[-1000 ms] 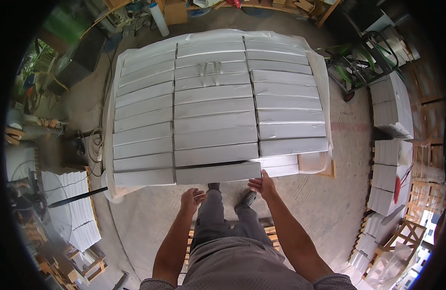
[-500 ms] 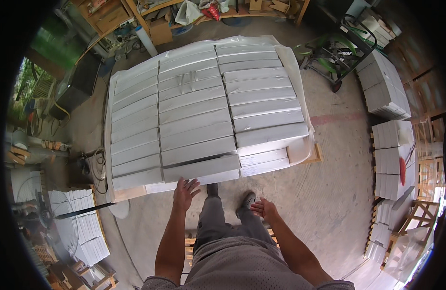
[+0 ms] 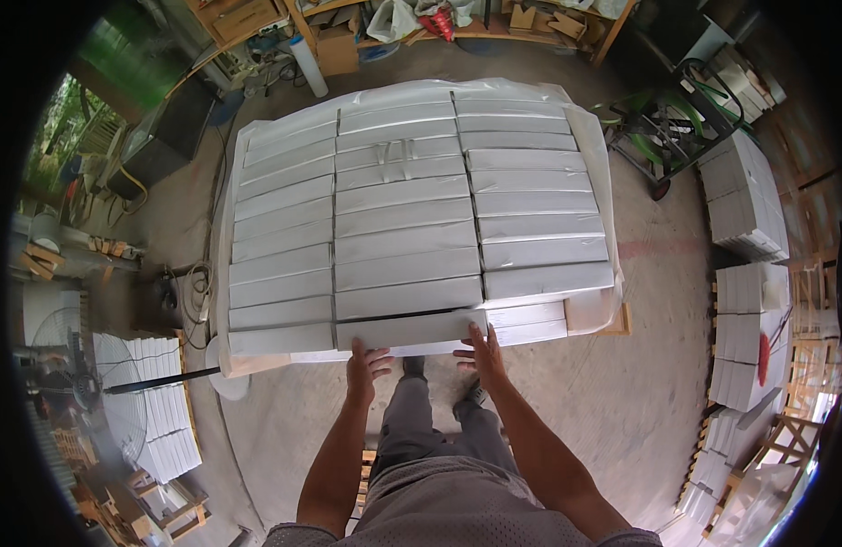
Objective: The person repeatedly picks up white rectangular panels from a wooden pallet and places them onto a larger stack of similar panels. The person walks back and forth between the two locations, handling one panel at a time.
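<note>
A long white box [image 3: 412, 329] sits at the near edge of a big stack, slightly apart from the row behind it. My left hand [image 3: 366, 369] is at its near left corner, fingers apart and pointing right. At the box's near right corner is my right hand [image 3: 481, 355], with its fingers spread and the upper fingertips against the box. Neither hand is closed round it. Behind it, more white boxes [image 3: 404, 257] lie in three columns, with clear plastic film [image 3: 604, 182] draped about the stack's sides.
A pedestal fan [image 3: 88, 387] stands at left beside stacked white packs [image 3: 170, 410]. Further white stacks [image 3: 749, 310] line the right side. A green-and-black wheeled frame [image 3: 662, 118] is at far right, and a wooden shelf [image 3: 612, 32] runs along the back.
My right hand has moved up and left to the box's right end. My left hand has shifted slightly right in view. The whole view has shifted, with the stack lower and further right.
</note>
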Tool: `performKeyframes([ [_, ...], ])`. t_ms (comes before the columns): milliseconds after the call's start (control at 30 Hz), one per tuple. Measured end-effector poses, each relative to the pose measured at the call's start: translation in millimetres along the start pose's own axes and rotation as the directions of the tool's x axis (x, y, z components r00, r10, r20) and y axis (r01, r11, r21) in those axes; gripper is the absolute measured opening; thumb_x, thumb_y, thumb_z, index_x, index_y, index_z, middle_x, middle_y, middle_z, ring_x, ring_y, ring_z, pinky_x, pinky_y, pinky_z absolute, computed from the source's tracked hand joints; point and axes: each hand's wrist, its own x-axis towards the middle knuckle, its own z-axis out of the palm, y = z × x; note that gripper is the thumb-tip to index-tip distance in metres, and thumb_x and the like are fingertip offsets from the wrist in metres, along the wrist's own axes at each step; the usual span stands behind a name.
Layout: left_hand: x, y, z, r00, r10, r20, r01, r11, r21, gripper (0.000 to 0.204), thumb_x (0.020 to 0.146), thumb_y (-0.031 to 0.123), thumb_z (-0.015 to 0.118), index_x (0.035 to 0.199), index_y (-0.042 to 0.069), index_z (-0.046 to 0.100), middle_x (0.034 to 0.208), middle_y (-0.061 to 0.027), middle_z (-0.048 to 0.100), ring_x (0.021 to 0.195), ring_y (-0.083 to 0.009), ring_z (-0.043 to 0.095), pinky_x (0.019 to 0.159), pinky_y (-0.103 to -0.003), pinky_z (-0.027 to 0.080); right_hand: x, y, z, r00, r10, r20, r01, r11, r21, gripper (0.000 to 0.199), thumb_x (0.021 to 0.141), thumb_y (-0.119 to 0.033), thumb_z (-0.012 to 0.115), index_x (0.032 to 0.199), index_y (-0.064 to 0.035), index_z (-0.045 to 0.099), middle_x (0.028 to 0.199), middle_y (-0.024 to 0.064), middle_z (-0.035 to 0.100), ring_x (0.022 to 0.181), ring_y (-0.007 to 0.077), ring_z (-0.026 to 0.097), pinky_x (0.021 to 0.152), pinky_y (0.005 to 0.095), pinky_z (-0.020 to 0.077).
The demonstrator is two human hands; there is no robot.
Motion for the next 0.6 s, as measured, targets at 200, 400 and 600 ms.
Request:
performKeyframes([
  [200, -17.2, 16.0, -12.6, 1.000, 0.004, 0.006, -0.005, 0.999, 0.054, 0.075, 0.083, 0.062, 0.042, 0.120, -0.003, 0.041, 0.118, -0.0200, 0.051, 0.100, -0.0350, 0.057, 0.075, -0.044, 0.050, 6.7, 4.4, -1.6, 0.998, -0.059, 0.008, 0.059, 0.998, -0.013, 0.070, 0.084, -0.042, 0.057, 0.137, -0.0115, 0.022, 0.102, 0.0146, 0.055, 0.082, 0.0224, 0.063, 0.060, 0.0329, 0.0537],
  [400, -18.1, 7.9, -52.7, 0.954, -0.126, 0.273, 0.254, 0.825, -0.505, 0.069, 0.084, 0.060, 0.036, 0.124, 0.003, 0.042, 0.123, -0.0164, 0.048, 0.116, -0.0361, 0.044, 0.093, -0.052, 0.036, 5.1, 34.0, -26.8, 0.986, -0.145, 0.081, 0.139, 0.987, 0.082, 0.065, 0.088, -0.031, 0.055, 0.138, -0.0083, 0.021, 0.109, 0.0119, 0.053, 0.084, 0.0204, 0.060, 0.064, 0.0295, 0.0533],
  [600, 12.2, 25.3, -59.3, 0.915, -0.280, 0.292, 0.362, 0.888, -0.285, 0.043, 0.092, 0.035, 0.039, 0.124, 0.007, 0.043, 0.120, -0.0081, 0.052, 0.117, -0.0252, 0.044, 0.097, -0.040, 0.036, -9.5, 46.1, -39.1, 0.989, -0.128, 0.075, 0.120, 0.988, 0.094, 0.062, 0.087, -0.029, 0.057, 0.137, -0.0077, 0.027, 0.110, 0.0112, 0.052, 0.091, 0.0185, 0.057, 0.069, 0.0292, 0.0531],
])
